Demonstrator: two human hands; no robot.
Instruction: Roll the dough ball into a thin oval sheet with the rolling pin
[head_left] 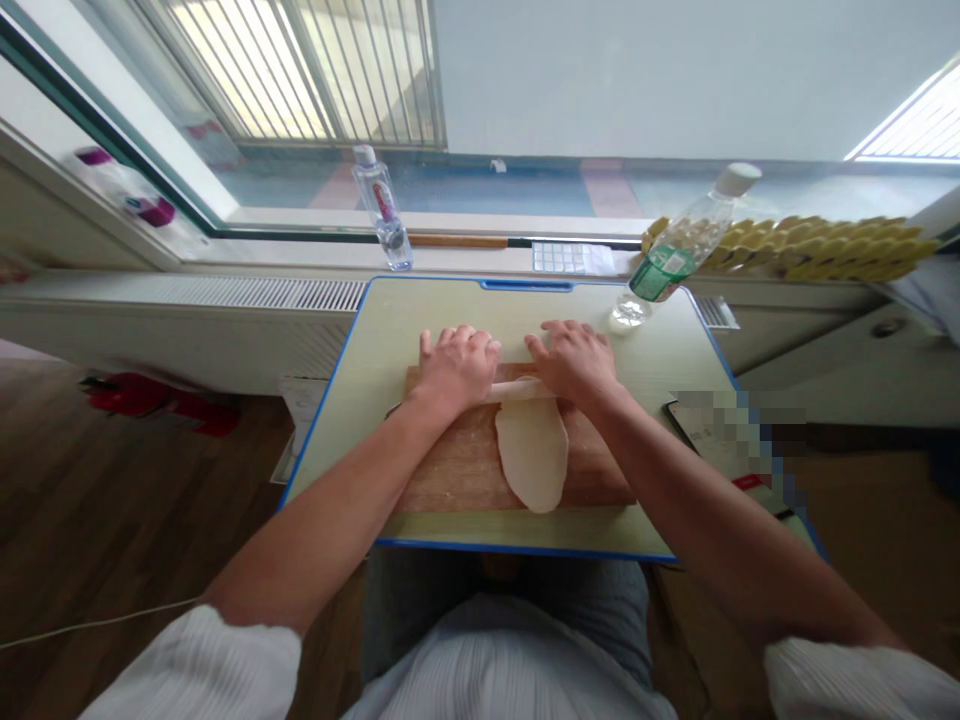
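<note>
A pale rolling pin (511, 390) lies crosswise near the far side of a wooden board (457, 470). My left hand (459, 365) is over its left end, and my right hand (576, 360) covers the right end. Both hands are closed over the pin with the fingers bent forward, their tips partly hidden. Under the pin's middle, a flat oval sheet of dough (532, 455) stretches toward me, its near end reaching the board's front edge. The far end of the dough is mostly hidden by the pin and my right hand.
The board rests on a small blue-edged table (375, 330). A green-labelled bottle (664, 272) stands at its far right, near a phone-like device (694, 430). Another clear bottle (384, 215) is on the windowsill beyond. A red fire extinguisher (161, 400) lies on the floor at left.
</note>
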